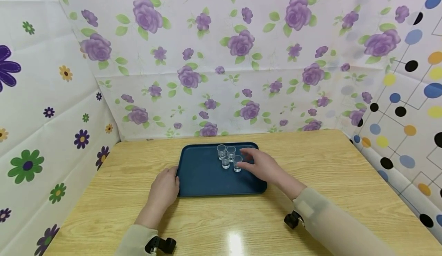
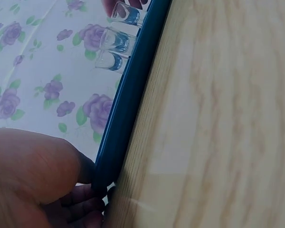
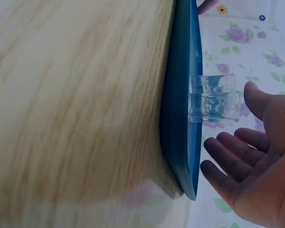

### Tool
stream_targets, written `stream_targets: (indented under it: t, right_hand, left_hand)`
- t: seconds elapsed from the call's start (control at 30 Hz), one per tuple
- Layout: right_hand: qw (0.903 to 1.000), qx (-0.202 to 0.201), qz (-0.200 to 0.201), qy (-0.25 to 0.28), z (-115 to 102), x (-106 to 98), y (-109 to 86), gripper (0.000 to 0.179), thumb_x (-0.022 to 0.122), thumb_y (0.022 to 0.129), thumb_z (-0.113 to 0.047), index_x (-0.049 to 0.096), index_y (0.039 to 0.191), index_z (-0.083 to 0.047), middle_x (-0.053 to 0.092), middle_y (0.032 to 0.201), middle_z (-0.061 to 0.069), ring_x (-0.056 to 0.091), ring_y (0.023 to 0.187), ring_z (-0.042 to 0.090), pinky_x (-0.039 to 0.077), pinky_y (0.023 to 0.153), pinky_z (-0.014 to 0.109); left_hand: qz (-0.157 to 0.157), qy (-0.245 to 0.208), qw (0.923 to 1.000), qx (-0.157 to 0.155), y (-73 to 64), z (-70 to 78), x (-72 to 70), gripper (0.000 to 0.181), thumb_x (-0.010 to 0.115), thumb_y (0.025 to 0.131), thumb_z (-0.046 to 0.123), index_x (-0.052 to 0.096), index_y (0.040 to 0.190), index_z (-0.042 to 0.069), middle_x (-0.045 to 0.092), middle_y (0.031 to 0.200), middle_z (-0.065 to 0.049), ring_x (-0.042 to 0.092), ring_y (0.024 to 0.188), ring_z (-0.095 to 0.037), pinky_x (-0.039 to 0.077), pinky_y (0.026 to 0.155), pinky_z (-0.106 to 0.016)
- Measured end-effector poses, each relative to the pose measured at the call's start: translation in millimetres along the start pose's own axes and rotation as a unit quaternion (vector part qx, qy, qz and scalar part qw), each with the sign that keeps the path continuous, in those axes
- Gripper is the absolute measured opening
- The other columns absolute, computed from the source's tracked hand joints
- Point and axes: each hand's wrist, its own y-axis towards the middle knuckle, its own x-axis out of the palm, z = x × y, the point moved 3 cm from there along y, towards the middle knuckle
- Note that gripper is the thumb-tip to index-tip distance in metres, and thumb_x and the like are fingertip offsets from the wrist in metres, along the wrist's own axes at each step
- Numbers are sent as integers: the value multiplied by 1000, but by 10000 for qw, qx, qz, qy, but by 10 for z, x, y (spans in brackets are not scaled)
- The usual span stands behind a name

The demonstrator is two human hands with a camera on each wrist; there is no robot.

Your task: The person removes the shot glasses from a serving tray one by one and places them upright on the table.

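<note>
A dark blue tray lies on the table with several small clear shot glasses standing in a group toward its back right. My left hand holds the tray's left edge, thumb at the rim and fingers curled around the side, as the left wrist view shows. Over the right part of the tray, my right hand is spread beside the nearest-right shot glass. Its thumb overlaps that glass in the head view. In the right wrist view, a gap shows between the loosely bent fingers and the glasses.
The wooden table extends around the tray on all sides. Behind it hangs a cloth with purple roses; patterned cloths border the left and right. A black camera mount sits on the left wrist, another on the right.
</note>
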Motion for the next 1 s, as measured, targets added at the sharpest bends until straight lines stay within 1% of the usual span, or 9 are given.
stream_targets:
  t: [0.2, 0.33, 0.43, 0.5, 0.57, 0.67, 0.8, 1.0]
  right_hand:
    - [9989, 294, -132, 354, 20, 88, 51, 65, 76, 106, -41, 57, 160, -9, 72, 140, 10, 70, 126, 26, 60, 101, 47]
    - [9978, 363, -152, 530, 47, 129, 69, 65, 79, 105, -39, 58, 158, -8, 71, 141, 10, 71, 124, 25, 61, 99, 46]
    - [9974, 366, -119, 610, 57, 142, 77, 62, 80, 104, -37, 60, 155, -7, 70, 141, 10, 72, 123, 25, 61, 98, 45]
    - [9972, 398, -92, 622, 62, 145, 83, 60, 80, 104, -37, 61, 153, -7, 70, 140, 9, 72, 122, 24, 61, 98, 45]
    - [9975, 400, -80, 582, 54, 150, 94, 58, 81, 104, -37, 63, 151, -7, 71, 137, 8, 72, 120, 23, 61, 96, 44]
    - [9982, 399, -45, 454, 46, 163, 110, 54, 81, 104, -37, 65, 147, -8, 73, 131, 6, 72, 116, 22, 61, 95, 44]
    - [9988, 396, 8, 295, 23, 177, 121, 47, 81, 104, -36, 69, 141, -9, 74, 123, 3, 71, 112, 20, 61, 93, 44]
    - [9989, 394, 101, 249, -1, 188, 122, 36, 81, 104, -32, 72, 132, -10, 74, 115, 1, 71, 104, 16, 61, 89, 42]
  left_hand:
    - [-192, -78, 9998, -28, 2, -15, 3, 42, 61, 109, 3, 58, 149, -13, 67, 139, -33, 67, 123, -52, 57, 102, -62]
    - [-254, -117, 9996, -31, -2, -21, 3, 43, 61, 109, 3, 57, 149, -13, 68, 137, -33, 70, 119, -50, 59, 98, -61]
    - [-253, -151, 9996, -12, -3, -23, -4, 43, 61, 108, 3, 57, 148, -12, 71, 129, -33, 73, 112, -48, 61, 92, -60]
    - [-277, -161, 9995, -1, 3, -26, -6, 43, 62, 107, 3, 56, 148, -12, 74, 120, -33, 75, 103, -46, 62, 85, -59]
    - [-311, -176, 9994, -6, 2, -32, -11, 44, 61, 107, 3, 55, 148, -12, 75, 110, -30, 75, 93, -41, 61, 79, -56]
    - [-372, -195, 9991, -16, 6, -43, -8, 45, 61, 106, 3, 53, 148, -11, 74, 96, -24, 72, 81, -34, 59, 72, -52]
    - [-396, -214, 9990, -27, 9, -52, 2, 46, 61, 105, 3, 52, 148, -12, 71, 87, -18, 67, 73, -28, 57, 69, -50]
    - [-414, -207, 9989, -22, -3, -59, 17, 47, 61, 106, 3, 50, 149, -12, 65, 77, -13, 60, 64, -24, 53, 63, -46]
